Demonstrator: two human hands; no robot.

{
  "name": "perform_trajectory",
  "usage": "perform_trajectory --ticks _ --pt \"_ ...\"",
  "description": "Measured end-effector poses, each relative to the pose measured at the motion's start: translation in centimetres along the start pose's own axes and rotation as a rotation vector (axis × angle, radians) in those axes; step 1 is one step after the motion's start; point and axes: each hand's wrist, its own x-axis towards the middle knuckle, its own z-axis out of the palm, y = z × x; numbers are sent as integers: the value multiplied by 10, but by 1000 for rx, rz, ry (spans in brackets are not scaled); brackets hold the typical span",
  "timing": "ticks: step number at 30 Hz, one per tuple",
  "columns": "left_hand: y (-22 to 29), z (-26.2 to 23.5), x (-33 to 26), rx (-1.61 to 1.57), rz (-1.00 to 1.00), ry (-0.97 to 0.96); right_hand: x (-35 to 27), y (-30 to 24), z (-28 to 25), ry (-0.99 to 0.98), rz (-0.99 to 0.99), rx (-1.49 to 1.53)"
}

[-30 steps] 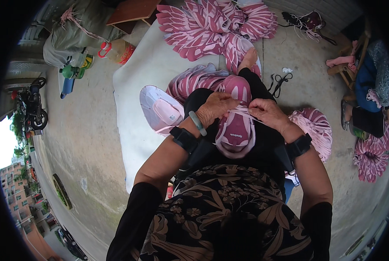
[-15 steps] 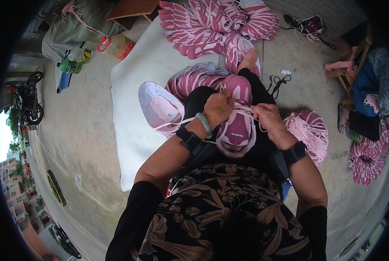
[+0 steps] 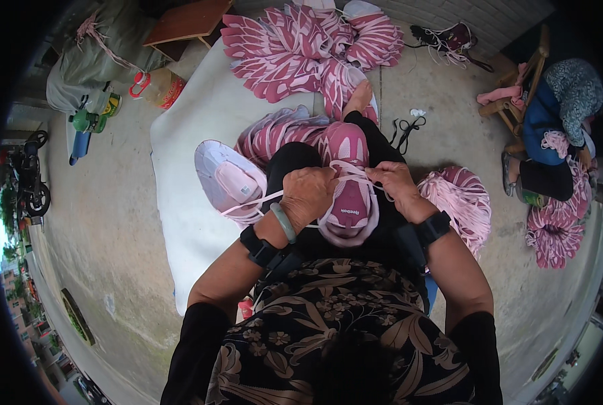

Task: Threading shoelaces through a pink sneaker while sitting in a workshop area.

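Mid-lacing at frame centre: the left hand (image 3: 309, 194) and right hand (image 3: 394, 183), fingers pinching a pale pink lace (image 3: 251, 201), work a pink-and-white mesh sneaker (image 3: 350, 202) on the lap; threading the next eyelet likely follows

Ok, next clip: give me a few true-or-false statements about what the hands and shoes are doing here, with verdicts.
1. Both hands are on the pink shoe upper in the lap. True.
2. The left hand holds a pale pink lace. True.
3. The right hand rests on the bundle of pink laces. False: it is at the upper, and the bundle lies apart on the ground.
4. The pile of pink uppers lies behind the person. False: it lies ahead, at the far end of the white sheet.
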Motion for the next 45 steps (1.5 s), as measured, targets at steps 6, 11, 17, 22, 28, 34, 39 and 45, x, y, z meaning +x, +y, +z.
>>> perform_trajectory --ticks 6,11,17,22,28,34,39,45 --pt "-2 -28 -29 -239 291 45 -4 -16 1 1 -34 45" --pt "-24 -73 -74 -570 339 -225 -5 -13 -1 -1 -34 63" --pt "-48 -104 -119 -786 91 -556 1 -4 7 -37 -12 74" --pt "-60 -106 -153 -879 -237 -894 5 5 14 -22 -120 -47" --pt "-59 -93 -166 -601 -263 -795 10 12 17 24 -216 -83" --pt "-28 -62 -71 -92 53 -118 1 12 11 -72 -309 7" --pt "-1 -16 13 85 230 84 -3 17 1 -118 -357 -71" --pt "-4 10 42 226 235 -203 6 30 8 -81 -439 -85"
